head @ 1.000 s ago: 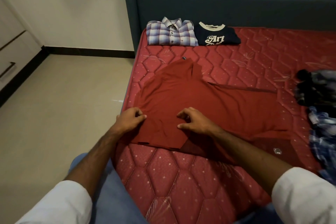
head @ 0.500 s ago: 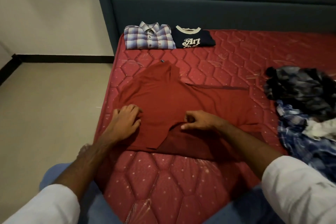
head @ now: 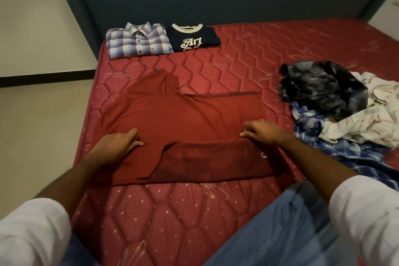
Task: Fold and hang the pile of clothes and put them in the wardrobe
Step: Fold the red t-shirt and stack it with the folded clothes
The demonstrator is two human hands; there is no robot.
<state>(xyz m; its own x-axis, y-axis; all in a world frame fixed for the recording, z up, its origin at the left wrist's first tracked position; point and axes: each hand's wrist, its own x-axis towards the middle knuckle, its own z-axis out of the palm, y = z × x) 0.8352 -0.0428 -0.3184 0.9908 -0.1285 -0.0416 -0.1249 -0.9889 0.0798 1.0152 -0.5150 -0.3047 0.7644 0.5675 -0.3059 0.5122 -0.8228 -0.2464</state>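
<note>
While I fold the dark red cotton T-shirt [head: 181, 121] spread on the quilted red mattress [head: 172, 211] under both hands, I should keep the crease taut and straight before turning it over. My left hand [head: 117, 147] lies with fingers loosely curled, pressing the cloth; my right hand [head: 262, 131] pinches the fold edge.

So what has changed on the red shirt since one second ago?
The right hand slid to the right along the fold of the red shirt, away from the left hand, which barely moved. Both rest on the cloth. The two folded shirts and the unfolded pile stayed as they were.
</note>
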